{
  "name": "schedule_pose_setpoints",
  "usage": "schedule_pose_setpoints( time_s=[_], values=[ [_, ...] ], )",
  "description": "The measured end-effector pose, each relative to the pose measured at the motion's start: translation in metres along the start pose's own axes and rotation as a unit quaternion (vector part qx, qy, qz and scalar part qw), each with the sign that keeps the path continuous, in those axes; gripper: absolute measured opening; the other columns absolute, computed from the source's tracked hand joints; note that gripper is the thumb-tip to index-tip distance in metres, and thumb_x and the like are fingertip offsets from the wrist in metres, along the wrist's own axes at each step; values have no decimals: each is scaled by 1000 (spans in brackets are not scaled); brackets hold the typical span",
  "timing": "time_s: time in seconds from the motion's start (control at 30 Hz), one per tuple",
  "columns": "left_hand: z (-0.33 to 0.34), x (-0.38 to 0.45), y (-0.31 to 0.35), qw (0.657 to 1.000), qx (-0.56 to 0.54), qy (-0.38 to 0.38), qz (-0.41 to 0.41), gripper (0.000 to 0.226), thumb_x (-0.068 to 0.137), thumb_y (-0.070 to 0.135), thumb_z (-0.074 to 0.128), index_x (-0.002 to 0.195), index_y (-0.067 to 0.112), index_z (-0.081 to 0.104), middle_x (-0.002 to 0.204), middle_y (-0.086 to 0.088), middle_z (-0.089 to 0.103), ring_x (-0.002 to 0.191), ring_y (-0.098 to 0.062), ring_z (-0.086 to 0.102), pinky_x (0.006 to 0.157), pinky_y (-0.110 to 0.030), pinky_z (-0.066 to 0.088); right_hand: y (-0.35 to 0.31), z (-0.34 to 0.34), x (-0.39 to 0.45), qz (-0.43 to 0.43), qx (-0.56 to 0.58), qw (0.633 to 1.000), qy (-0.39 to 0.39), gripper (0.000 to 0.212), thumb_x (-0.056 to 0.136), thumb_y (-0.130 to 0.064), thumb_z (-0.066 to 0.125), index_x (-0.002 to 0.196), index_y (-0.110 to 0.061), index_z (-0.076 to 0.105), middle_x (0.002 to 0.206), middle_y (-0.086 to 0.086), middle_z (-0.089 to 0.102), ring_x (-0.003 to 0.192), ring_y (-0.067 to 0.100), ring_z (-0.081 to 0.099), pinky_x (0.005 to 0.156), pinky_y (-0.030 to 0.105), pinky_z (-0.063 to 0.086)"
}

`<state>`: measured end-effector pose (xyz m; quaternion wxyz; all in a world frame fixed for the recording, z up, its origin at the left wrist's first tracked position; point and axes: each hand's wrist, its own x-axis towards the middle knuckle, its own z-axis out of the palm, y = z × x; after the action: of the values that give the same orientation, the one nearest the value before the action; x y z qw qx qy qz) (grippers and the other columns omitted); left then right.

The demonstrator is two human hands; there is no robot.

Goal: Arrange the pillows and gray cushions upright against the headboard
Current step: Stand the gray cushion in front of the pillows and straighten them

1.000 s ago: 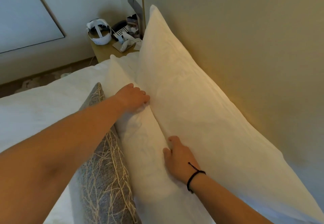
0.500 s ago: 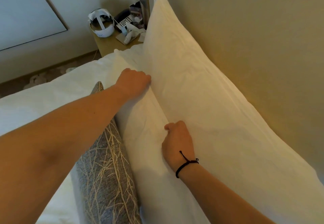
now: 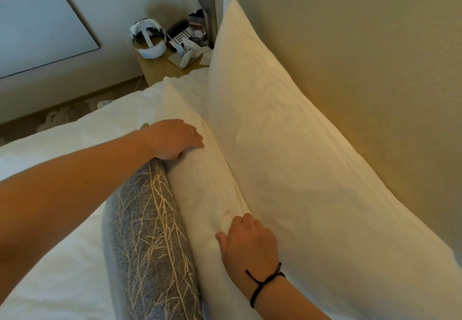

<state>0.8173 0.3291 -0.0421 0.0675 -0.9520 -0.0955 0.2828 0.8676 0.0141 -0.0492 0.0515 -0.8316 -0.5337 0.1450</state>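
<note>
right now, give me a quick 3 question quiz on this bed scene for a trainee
1. True or false: the gray cushion touches the headboard.
2. Which hand wears the black wrist cord? A) left B) right
3. Fill in: the front pillow stands between the gray cushion and the ____ pillow.

Key: 1 false, two pillows stand between them. 2 B, the right hand; the left hand rests on the front pillow. 3 back, the back pillow.

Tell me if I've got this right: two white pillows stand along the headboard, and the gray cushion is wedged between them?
Not quite. In the head view the gray cushion stands in front of the nearer white pillow, on the side away from the headboard, not between the two. The taller white pillow leans directly on the headboard.
</note>
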Motion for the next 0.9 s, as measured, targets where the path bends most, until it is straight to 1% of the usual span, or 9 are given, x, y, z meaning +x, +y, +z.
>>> schedule_pose_setpoints(
  time_s=[0.07,0.13,0.2,0.33,0.47,0.6,0.7,0.77,0.9],
  values=[
    [-4,0,3,1000,-23,3,-20,42,96,26,55,138,30,54,144,6,52,134,-19,45,114,-39,33,0,3,6,-18,5,1000,-16,32,70,-41,82,64,-18,60,54,-3,55,43,14,52,41,23,28],
    [-8,-1,8,996,-55,7,-66,31,99,27,47,126,23,62,133,1,60,124,-22,54,108,-38,39,3,8,16,-9,46,998,-45,19,94,-33,56,90,-14,59,72,1,60,62,21,59,51,28,26],
    [-9,-1,15,989,-93,5,-116,34,100,33,44,122,18,64,130,-3,62,122,-25,56,102,-34,43,8,17,23,-17,57,994,-89,20,102,-25,35,106,-13,51,70,-2,45,66,25,48,50,32,19],
    [-10,-4,10,959,-197,44,-199,42,91,41,42,100,10,68,107,-13,67,100,-31,61,61,-22,38,7,16,23,-34,73,994,-67,17,101,-23,34,100,-15,49,64,-6,29,60,22,36,46,32,14],
    [-22,-18,2,950,-208,68,-225,37,96,38,39,88,13,66,90,-9,66,81,-25,55,70,-33,40,0,12,18,-43,96,993,-46,23,103,-26,30,101,-15,50,65,-7,31,53,15,27,47,31,12],
    [-31,-22,-10,939,-216,101,-248,31,94,36,42,74,20,59,77,-3,59,76,-24,56,65,-34,42,-11,2,26,-36,109,993,-22,21,103,-24,33,96,-14,50,81,5,58,60,20,35,51,34,17],
    [-32,-22,-8,954,-155,90,-239,29,98,29,43,95,13,67,104,-12,67,101,-32,59,89,-43,47,-13,-3,38,-30,89,995,-20,15,101,-19,37,86,-18,37,77,6,51,62,23,36,48,33,13],
    [-25,-18,7,970,-77,53,-225,32,102,30,43,125,17,61,136,-8,57,127,-30,49,111,-44,31,-10,0,39,-14,85,996,-28,17,102,-21,36,85,-19,35,79,5,53,64,24,40,49,33,18],
    [-19,-14,42,988,-71,35,-130,32,102,29,37,127,28,56,136,0,58,123,-22,53,112,-39,32,3,-1,23,1,117,993,-14,26,103,-41,35,91,-19,40,92,5,58,74,29,53,58,35,32]
  ],
)
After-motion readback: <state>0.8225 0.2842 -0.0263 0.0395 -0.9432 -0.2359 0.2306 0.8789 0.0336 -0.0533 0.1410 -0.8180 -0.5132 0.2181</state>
